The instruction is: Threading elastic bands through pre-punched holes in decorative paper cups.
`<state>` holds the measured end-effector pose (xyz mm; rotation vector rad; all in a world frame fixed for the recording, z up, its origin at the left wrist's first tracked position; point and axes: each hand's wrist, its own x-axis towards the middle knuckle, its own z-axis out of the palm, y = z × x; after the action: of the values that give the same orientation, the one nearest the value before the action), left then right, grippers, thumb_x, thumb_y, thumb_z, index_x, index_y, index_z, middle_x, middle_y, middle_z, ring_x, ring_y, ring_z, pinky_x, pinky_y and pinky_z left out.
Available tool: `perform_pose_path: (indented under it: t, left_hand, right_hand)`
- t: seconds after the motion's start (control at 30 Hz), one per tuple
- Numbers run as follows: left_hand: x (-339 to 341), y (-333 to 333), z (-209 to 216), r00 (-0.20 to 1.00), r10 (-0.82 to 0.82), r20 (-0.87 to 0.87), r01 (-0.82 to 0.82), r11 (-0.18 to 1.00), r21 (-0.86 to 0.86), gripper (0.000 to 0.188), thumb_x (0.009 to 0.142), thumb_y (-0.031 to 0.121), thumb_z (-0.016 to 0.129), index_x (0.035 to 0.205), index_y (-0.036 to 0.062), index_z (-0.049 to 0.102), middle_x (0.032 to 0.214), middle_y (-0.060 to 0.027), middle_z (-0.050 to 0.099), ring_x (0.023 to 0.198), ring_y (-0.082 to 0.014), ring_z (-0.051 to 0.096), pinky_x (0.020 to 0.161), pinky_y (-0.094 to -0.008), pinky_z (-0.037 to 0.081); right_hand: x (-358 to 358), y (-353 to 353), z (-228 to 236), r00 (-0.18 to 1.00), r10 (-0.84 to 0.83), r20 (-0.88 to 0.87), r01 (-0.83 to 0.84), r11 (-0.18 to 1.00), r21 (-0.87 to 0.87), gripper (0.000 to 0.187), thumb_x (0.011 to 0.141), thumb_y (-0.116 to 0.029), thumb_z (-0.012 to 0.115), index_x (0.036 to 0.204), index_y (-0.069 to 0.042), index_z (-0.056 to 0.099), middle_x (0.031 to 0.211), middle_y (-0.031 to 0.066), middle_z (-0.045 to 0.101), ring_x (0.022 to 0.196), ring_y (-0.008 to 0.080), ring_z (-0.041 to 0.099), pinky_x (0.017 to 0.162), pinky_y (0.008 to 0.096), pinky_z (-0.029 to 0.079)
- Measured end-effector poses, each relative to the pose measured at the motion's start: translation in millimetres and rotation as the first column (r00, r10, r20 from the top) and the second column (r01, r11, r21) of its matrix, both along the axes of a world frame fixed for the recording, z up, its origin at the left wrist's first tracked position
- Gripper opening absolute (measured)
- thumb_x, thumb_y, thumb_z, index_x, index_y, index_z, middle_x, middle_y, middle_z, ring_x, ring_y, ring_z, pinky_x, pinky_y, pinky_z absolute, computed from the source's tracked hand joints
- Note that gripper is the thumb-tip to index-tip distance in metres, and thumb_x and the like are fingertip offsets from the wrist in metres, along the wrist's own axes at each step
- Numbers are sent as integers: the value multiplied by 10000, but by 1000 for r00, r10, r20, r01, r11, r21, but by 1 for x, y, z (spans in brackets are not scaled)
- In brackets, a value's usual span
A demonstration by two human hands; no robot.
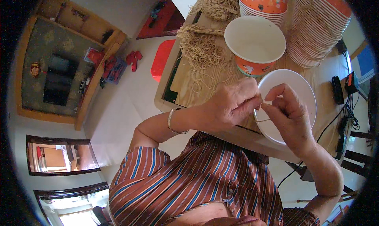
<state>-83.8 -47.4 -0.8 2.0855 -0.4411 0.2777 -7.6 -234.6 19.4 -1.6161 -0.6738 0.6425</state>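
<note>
My left hand (pixel 237 103) is closed in a fist, thumb and forefinger pinched at the front. Its fingertips meet those of my right hand (pixel 290 117), which pinches a short piece of thin tan string (pixel 263 120); one end pokes out below the fingers. What the left fingers grip is mostly hidden, but it appears to be the same string. Both hands hover over the near left part of a white bowl (pixel 306 90) at the table's front edge. Just behind the bowl stands an orange paper bucket (pixel 252 66) with a white inside.
Tangled tan string (pixel 201 48) lies left of the bucket, with another bundle (pixel 219 4) behind. Stacks of orange paper buckets (pixel 262 1) (pixel 316 36) stand at the back, string draped over the right one. Black cables (pixel 347 111) and an adapter lie right. A red stool (pixel 162 60) stands left.
</note>
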Motion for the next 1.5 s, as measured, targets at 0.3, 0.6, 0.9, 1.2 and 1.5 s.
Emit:
perform_pose_path:
  t: [0.3,0.6,0.9,1.2,1.5]
  left_hand:
    - [1,5,6,999,39,-2,-39,999,10,89,853,72,644,918,11,651,890,-89,600,875,-228,589,771,-321,467]
    - [8,4,8,997,72,23,-74,995,73,82,786,38,705,859,43,667,856,-63,614,870,-204,591,769,-296,471]
    - [15,1,6,954,26,298,-124,940,317,134,762,29,700,879,17,634,856,-88,605,813,-264,572,741,-350,470]
    - [16,1,5,955,-17,297,-96,928,361,152,763,61,681,894,0,635,879,-107,607,830,-280,568,750,-367,470]
    - [11,5,2,929,-96,357,-72,900,429,232,745,28,666,968,-23,625,934,-112,614,866,-283,571,762,-388,473]
  right_hand:
    - [2,0,-1,969,-1,246,17,998,-61,34,863,-36,626,860,-40,593,616,-47,454,553,15,380,473,216,302]
    - [5,-1,-7,964,7,266,1,1000,-31,57,898,-58,575,880,-6,591,706,56,591,633,92,533,565,282,448]
    - [8,-3,-13,889,6,458,29,997,-68,68,904,-97,571,881,-33,568,725,187,590,654,340,621,560,384,470]
    - [8,-7,-13,846,45,531,6,996,-94,28,875,-78,589,893,-62,574,714,165,614,665,350,643,557,400,501]
    - [16,-2,-14,991,25,130,-10,993,-116,89,872,-101,624,882,-13,622,678,70,633,620,134,624,527,315,481]
